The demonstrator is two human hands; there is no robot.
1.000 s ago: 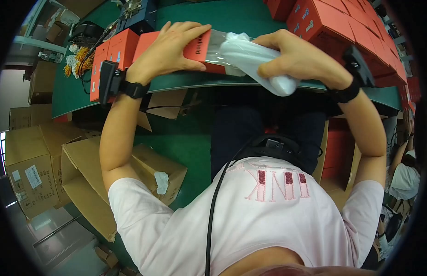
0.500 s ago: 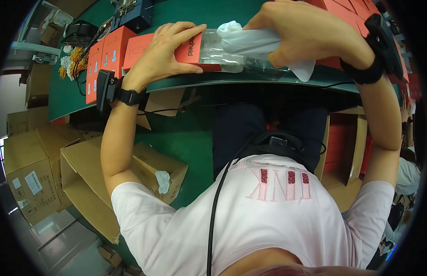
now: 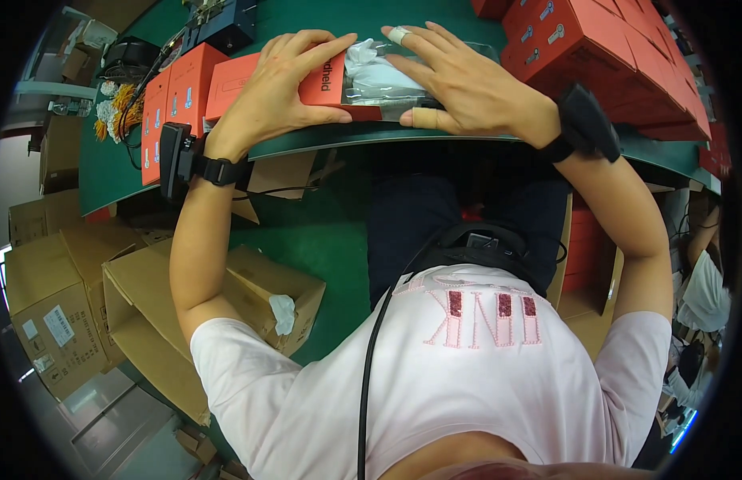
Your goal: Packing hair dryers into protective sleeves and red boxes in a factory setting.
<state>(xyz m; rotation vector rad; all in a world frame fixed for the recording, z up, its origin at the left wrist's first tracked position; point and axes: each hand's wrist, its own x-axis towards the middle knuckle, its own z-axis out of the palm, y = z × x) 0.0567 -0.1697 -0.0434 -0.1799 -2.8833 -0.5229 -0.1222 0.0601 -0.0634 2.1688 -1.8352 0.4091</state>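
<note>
An orange carton (image 3: 323, 86) lies near the table's front edge, with my left hand (image 3: 275, 92) closed across it, thumb on the near side and fingers over the far side. From the carton's right end sticks out a clear plastic tray (image 3: 387, 110). A white soft bag or wrapped item (image 3: 375, 70) rests in the tray. My right hand (image 3: 471, 88) spans the tray, thumb along its near edge and fingers at the far side. Its palm hides the tray's middle part. Tape wraps a finger and the thumb of this hand.
Stacked orange boxes (image 3: 603, 64) stand at the right, and more orange boxes (image 3: 179, 100) at the left. Beyond them are orange-and-white cords (image 3: 119, 108) and a dark blue device (image 3: 227, 24). Open brown cartons (image 3: 259, 296) sit on the floor. Another person (image 3: 703, 296) is at far right.
My right hand has let go of the white item, now lying in the tray, and moved onto the tray itself. My left hand stays on the orange carton.
</note>
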